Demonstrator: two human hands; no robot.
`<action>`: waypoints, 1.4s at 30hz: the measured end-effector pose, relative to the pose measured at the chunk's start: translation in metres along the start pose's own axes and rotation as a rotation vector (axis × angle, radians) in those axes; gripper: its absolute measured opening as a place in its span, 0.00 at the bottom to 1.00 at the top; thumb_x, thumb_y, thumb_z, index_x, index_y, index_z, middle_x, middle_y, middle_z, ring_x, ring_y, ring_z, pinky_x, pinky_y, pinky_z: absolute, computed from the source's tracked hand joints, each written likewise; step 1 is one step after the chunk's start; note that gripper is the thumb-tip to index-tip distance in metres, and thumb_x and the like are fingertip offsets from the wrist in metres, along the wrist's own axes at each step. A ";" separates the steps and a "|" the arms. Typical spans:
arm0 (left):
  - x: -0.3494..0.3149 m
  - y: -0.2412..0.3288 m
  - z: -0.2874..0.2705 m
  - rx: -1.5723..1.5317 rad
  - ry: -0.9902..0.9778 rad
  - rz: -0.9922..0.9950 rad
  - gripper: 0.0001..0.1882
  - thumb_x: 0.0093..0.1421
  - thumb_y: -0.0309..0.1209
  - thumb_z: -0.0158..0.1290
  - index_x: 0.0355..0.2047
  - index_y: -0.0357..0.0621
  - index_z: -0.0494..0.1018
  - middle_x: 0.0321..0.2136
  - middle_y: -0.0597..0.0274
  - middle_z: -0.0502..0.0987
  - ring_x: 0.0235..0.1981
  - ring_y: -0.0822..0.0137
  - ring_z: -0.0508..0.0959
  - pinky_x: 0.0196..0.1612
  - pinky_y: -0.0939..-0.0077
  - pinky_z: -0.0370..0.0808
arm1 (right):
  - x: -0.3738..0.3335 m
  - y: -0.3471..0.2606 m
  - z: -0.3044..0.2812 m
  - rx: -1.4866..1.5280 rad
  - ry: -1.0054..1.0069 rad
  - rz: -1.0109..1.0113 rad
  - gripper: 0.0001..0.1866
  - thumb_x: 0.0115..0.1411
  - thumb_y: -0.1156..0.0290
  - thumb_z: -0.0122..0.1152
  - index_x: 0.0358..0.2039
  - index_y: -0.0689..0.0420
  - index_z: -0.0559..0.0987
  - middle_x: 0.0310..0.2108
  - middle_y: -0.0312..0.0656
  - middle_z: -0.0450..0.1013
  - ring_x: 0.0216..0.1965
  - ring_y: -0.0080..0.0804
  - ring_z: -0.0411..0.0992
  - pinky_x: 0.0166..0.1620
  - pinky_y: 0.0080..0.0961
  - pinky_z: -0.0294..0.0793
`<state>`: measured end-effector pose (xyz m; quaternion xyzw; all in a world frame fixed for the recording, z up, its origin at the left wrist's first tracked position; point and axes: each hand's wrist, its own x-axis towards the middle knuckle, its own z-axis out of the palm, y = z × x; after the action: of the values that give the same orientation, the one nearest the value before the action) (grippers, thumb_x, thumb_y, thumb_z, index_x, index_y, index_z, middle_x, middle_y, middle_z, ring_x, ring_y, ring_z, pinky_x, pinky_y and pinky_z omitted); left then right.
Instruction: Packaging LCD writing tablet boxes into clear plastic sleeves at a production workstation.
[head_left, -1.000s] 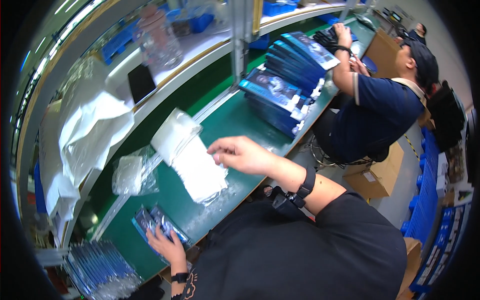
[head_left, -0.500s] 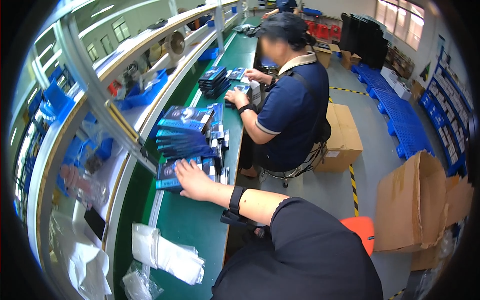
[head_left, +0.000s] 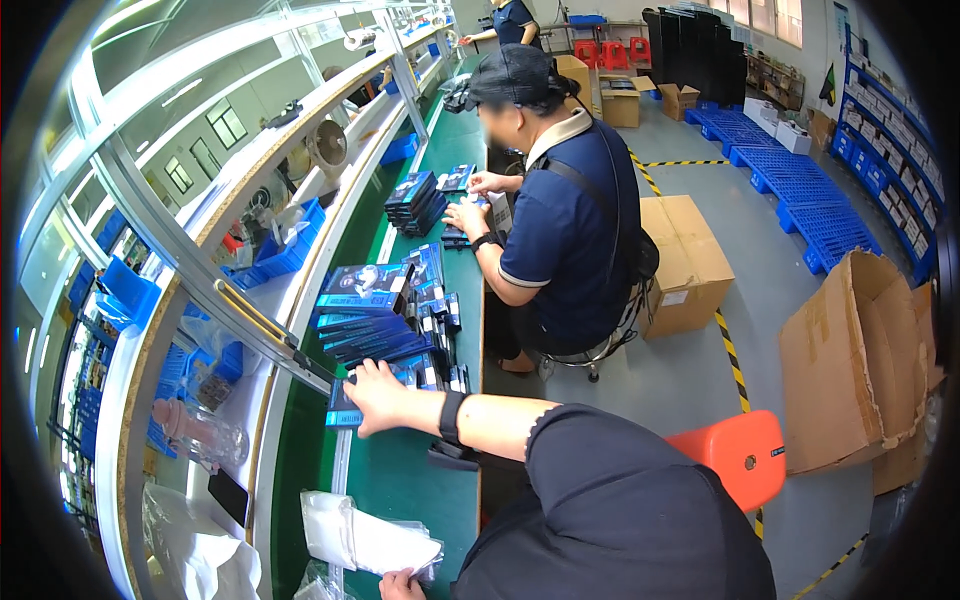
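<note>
My right hand [head_left: 378,397] reaches over the near end of a group of blue-and-black flat boxes [head_left: 343,412]. Its fingers bend over the nearest box and the thumb lies at its near edge. More such boxes [head_left: 365,292] lean in a slanted pile just beyond. At the lower edge, my left hand [head_left: 401,586] pinches the near edge of clear plastic bags [head_left: 375,540] lying in a flat bundle on the green bench. Only part of this hand shows.
A co-worker [head_left: 575,210] in dark blue sits farther along the green bench [head_left: 405,478], handling items beside another box stack [head_left: 414,205]. Metal posts and a shelf [head_left: 225,440] line the left. An orange stool [head_left: 745,458] and cartons [head_left: 690,265] stand at right.
My left hand has come into view at the plastic bags. My right hand has changed from lying spread on the nearest boxes to gripping across one. The whole view has shifted.
</note>
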<state>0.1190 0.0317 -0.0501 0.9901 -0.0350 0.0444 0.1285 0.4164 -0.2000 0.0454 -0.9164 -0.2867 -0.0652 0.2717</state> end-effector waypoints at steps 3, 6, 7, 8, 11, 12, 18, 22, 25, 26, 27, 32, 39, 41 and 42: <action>0.006 0.010 -0.010 -0.093 0.042 -0.009 0.13 0.47 0.24 0.51 0.35 0.36 0.73 0.32 0.44 0.72 0.38 0.45 0.69 0.43 0.56 0.66 | -0.027 -0.029 -0.017 0.377 0.007 0.048 0.41 0.37 0.46 0.66 0.46 0.61 0.69 0.38 0.54 0.65 0.44 0.48 0.61 0.46 0.41 0.62; 0.007 0.033 -0.025 -0.276 0.108 -0.142 0.16 0.52 0.25 0.51 0.43 0.35 0.69 0.32 0.43 0.71 0.38 0.45 0.70 0.43 0.58 0.67 | -0.050 -0.037 0.000 1.022 -0.307 0.019 0.40 0.46 0.36 0.58 0.47 0.58 0.68 0.36 0.46 0.65 0.41 0.33 0.66 0.42 0.28 0.66; 0.004 0.029 -0.021 -0.278 0.109 -0.161 0.16 0.52 0.25 0.51 0.43 0.35 0.69 0.32 0.43 0.71 0.38 0.45 0.70 0.43 0.58 0.67 | -0.061 -0.039 0.013 1.185 -0.454 0.206 0.39 0.49 0.33 0.51 0.45 0.57 0.69 0.32 0.42 0.66 0.34 0.28 0.69 0.33 0.25 0.70; -0.001 0.021 -0.016 -0.246 0.202 -0.123 0.15 0.54 0.24 0.50 0.43 0.35 0.69 0.33 0.43 0.70 0.38 0.45 0.70 0.43 0.59 0.68 | -0.078 -0.050 0.005 1.363 -0.659 0.411 0.38 0.49 0.29 0.46 0.39 0.55 0.71 0.27 0.39 0.67 0.20 0.22 0.68 0.19 0.19 0.68; -0.005 0.012 -0.011 -0.178 0.335 -0.083 0.11 0.56 0.22 0.47 0.40 0.33 0.71 0.31 0.42 0.72 0.34 0.46 0.72 0.40 0.62 0.69 | -0.104 -0.047 0.036 1.587 -0.988 0.562 0.25 0.57 0.44 0.50 0.35 0.55 0.73 0.23 0.37 0.71 0.15 0.20 0.66 0.16 0.18 0.66; -0.003 0.013 -0.012 -0.213 0.322 -0.128 0.09 0.56 0.22 0.47 0.37 0.33 0.72 0.30 0.42 0.73 0.33 0.47 0.73 0.39 0.62 0.70 | -0.108 -0.045 0.072 1.761 -0.958 0.606 0.19 0.58 0.52 0.53 0.35 0.57 0.73 0.24 0.38 0.72 0.19 0.22 0.69 0.22 0.21 0.69; -0.012 -0.044 0.038 -0.797 0.420 -0.236 0.12 0.55 0.23 0.51 0.40 0.38 0.72 0.35 0.59 0.75 0.35 0.66 0.74 0.37 0.74 0.72 | -0.128 -0.076 0.097 1.743 -1.243 0.482 0.16 0.54 0.67 0.60 0.40 0.62 0.74 0.31 0.36 0.75 0.29 0.22 0.74 0.34 0.17 0.72; -0.015 -0.058 0.053 -0.795 0.387 -0.387 0.06 0.49 0.20 0.52 0.29 0.33 0.77 0.29 0.54 0.76 0.31 0.66 0.76 0.35 0.73 0.72 | -0.129 -0.095 0.094 1.554 -1.206 0.505 0.19 0.53 0.60 0.61 0.40 0.61 0.76 0.31 0.36 0.76 0.27 0.22 0.74 0.32 0.16 0.72; -0.011 -0.044 0.035 -1.209 0.271 -0.782 0.07 0.55 0.21 0.49 0.31 0.34 0.76 0.28 0.56 0.77 0.28 0.65 0.76 0.34 0.72 0.73 | -0.125 -0.089 0.120 1.586 -1.148 0.454 0.20 0.54 0.64 0.60 0.43 0.64 0.74 0.33 0.39 0.76 0.29 0.23 0.74 0.34 0.19 0.74; -0.015 -0.048 0.034 -1.217 0.190 -0.907 0.13 0.60 0.31 0.47 0.39 0.34 0.73 0.36 0.51 0.76 0.37 0.62 0.76 0.42 0.68 0.73 | -0.123 -0.088 0.112 1.543 -1.120 0.445 0.18 0.51 0.64 0.62 0.39 0.63 0.77 0.31 0.39 0.76 0.28 0.24 0.74 0.34 0.22 0.73; -0.012 -0.035 0.017 -1.219 0.185 -0.905 0.13 0.60 0.31 0.47 0.39 0.34 0.73 0.36 0.51 0.76 0.37 0.62 0.76 0.42 0.68 0.73 | -0.122 -0.084 0.107 1.505 -1.082 0.438 0.16 0.49 0.65 0.64 0.35 0.63 0.79 0.29 0.40 0.76 0.28 0.25 0.73 0.33 0.24 0.72; -0.006 0.002 -0.026 -1.077 0.138 -0.847 0.11 0.54 0.26 0.55 0.38 0.37 0.74 0.30 0.61 0.76 0.31 0.72 0.74 0.33 0.78 0.71 | -0.122 -0.080 0.102 1.270 -0.968 0.415 0.18 0.50 0.70 0.61 0.41 0.66 0.76 0.32 0.45 0.76 0.32 0.30 0.75 0.37 0.27 0.73; -0.003 -0.029 -0.012 -1.085 0.138 -0.782 0.08 0.54 0.27 0.56 0.33 0.35 0.75 0.24 0.63 0.76 0.20 0.75 0.72 0.22 0.84 0.70 | -0.127 -0.078 0.109 1.367 -0.920 0.298 0.21 0.52 0.72 0.58 0.47 0.66 0.73 0.35 0.43 0.75 0.32 0.28 0.74 0.39 0.25 0.72; 0.000 -0.018 -0.017 -1.178 0.133 -0.823 0.08 0.54 0.27 0.56 0.32 0.35 0.75 0.23 0.63 0.75 0.20 0.76 0.71 0.23 0.85 0.69 | -0.128 -0.076 0.108 1.312 -0.949 0.291 0.22 0.53 0.71 0.58 0.48 0.66 0.71 0.36 0.43 0.75 0.34 0.26 0.73 0.40 0.23 0.72; 0.001 -0.011 -0.019 -1.109 0.181 -0.831 0.08 0.54 0.27 0.56 0.32 0.35 0.75 0.23 0.64 0.75 0.19 0.77 0.71 0.23 0.85 0.69 | -0.129 -0.076 0.107 1.256 -0.982 0.276 0.23 0.53 0.71 0.58 0.50 0.66 0.70 0.38 0.43 0.74 0.35 0.25 0.73 0.40 0.21 0.72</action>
<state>0.1199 0.0474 -0.0348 0.7020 0.3401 0.0493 0.6238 0.2633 -0.1541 -0.0457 -0.5438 -0.2409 0.5521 0.5843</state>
